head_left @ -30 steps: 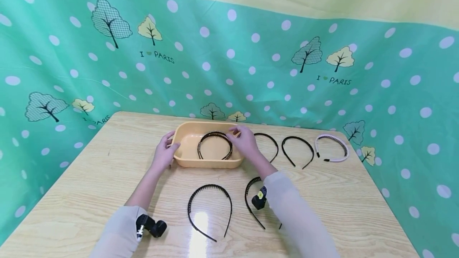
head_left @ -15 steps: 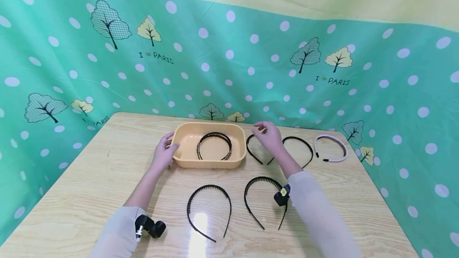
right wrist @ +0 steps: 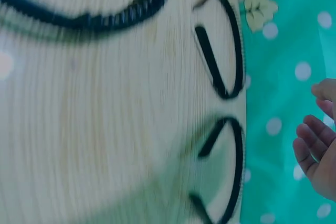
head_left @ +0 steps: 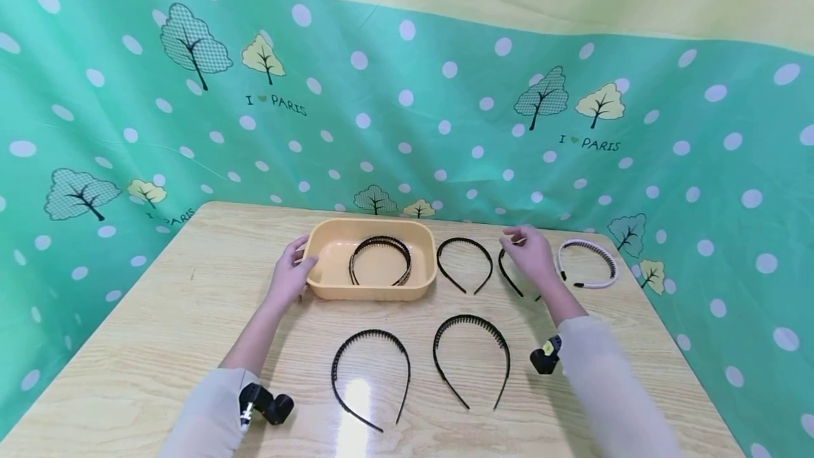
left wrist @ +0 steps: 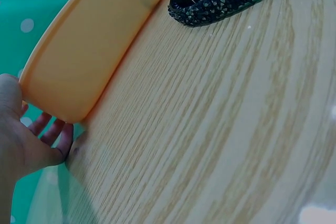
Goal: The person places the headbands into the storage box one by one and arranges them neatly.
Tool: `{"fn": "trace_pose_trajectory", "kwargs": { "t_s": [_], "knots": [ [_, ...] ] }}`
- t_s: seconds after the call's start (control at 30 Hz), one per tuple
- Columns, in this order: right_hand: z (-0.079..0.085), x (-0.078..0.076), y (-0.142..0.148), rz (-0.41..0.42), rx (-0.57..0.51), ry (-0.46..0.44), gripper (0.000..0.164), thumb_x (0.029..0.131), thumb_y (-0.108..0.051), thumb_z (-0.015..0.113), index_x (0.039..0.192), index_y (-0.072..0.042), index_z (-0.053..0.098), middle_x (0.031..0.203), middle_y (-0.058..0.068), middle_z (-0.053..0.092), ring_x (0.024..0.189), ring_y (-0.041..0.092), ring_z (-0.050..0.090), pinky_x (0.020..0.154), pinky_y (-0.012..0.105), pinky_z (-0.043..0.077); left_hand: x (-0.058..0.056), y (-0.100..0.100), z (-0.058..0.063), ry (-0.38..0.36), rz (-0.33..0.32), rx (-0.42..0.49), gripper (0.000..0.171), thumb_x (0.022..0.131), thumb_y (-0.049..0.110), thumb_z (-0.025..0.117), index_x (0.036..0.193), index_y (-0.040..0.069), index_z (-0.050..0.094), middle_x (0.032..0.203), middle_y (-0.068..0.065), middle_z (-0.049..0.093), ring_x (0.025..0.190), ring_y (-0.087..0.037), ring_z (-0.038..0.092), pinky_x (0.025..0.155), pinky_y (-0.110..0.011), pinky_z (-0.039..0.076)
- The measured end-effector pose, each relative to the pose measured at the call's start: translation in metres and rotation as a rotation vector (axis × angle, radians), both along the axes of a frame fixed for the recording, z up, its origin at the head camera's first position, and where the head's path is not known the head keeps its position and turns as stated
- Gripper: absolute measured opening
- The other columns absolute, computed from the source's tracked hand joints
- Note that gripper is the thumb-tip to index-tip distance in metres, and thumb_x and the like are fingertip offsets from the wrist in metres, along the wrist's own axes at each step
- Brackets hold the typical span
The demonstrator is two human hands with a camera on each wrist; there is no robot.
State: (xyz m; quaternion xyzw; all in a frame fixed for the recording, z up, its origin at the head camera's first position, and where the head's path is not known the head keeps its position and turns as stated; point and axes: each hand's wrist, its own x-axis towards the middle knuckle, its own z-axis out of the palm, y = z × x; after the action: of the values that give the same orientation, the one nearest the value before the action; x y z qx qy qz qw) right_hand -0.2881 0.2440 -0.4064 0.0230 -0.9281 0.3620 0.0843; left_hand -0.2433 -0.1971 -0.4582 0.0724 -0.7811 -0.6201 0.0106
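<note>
My left hand [head_left: 290, 276] grips the left end of a light-orange plastic tray [head_left: 369, 292], thumb at the rim and fingers outside and below. Black headbands [head_left: 407, 255] stand inside the tray, overlapping. My right hand [head_left: 533, 254] holds nothing and hovers over a black headband [head_left: 505, 276] at the back of the table, hiding part of it. In the right wrist view, the fingers [right wrist: 310, 142] of that hand are loosely bent, apart from anything. A white-lilac headband [head_left: 598, 284] lies just right of it.
Another black headband [head_left: 491, 267] lies between the tray and my right hand. Two toothed black headbands, one left [head_left: 333, 366] and one right [head_left: 507, 359], lie nearer the front of the wooden table [head_left: 191, 302]. A green dotted curtain [head_left: 407, 140] hangs behind.
My right hand has left the tray and moved right, past one black headband to above another. The left hand stays on the tray, which has not moved.
</note>
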Motion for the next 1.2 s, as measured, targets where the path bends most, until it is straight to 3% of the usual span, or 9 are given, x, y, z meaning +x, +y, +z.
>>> {"fn": "trace_pose_trajectory", "kwargs": {
  "t_s": [0.1,0.37,0.9,1.2],
  "knots": [
    [0.000,0.002,0.018,-0.027,0.028,0.010,0.034,0.092,-0.023,0.056,0.118,-0.002,0.061,0.104,0.019,0.060,0.098,0.033,0.058,0.078,0.043,0.050,-0.002,-0.002,-0.004,0.005,0.006,-0.010,0.056,0.097,0.016,0.046,0.148,0.016,0.024,0.138,-0.025,0.041,0.119,-0.036,0.047,0.078,-0.030,0.054],
    [-0.002,0.012,0.057,-0.065,0.072,-0.043,0.037,0.093,-0.023,0.053,0.121,0.001,0.058,0.110,0.022,0.057,0.100,0.033,0.054,0.072,0.036,0.048,-0.001,-0.002,-0.004,0.003,0.016,-0.011,0.056,0.097,0.015,0.046,0.148,0.016,0.024,0.140,-0.025,0.039,0.121,-0.038,0.046,0.082,-0.035,0.055],
    [-0.015,0.026,0.115,-0.041,0.167,-0.119,0.041,0.092,-0.021,0.056,0.123,0.006,0.053,0.117,0.031,0.052,0.107,0.042,0.049,0.081,0.050,0.047,-0.001,0.000,-0.004,-0.002,0.005,-0.012,0.057,0.097,0.015,0.046,0.149,0.015,0.023,0.141,-0.025,0.038,0.123,-0.038,0.045,0.090,-0.042,0.052],
    [-0.023,0.034,0.137,0.006,0.293,-0.196,0.043,0.091,-0.021,0.055,0.123,0.008,0.052,0.123,0.039,0.044,0.109,0.053,0.045,0.082,0.057,0.045,-0.001,-0.001,-0.004,0.004,0.003,-0.004,0.056,0.096,0.015,0.046,0.148,0.015,0.024,0.138,-0.025,0.041,0.122,-0.037,0.046,0.090,-0.041,0.052]
  ]
}}
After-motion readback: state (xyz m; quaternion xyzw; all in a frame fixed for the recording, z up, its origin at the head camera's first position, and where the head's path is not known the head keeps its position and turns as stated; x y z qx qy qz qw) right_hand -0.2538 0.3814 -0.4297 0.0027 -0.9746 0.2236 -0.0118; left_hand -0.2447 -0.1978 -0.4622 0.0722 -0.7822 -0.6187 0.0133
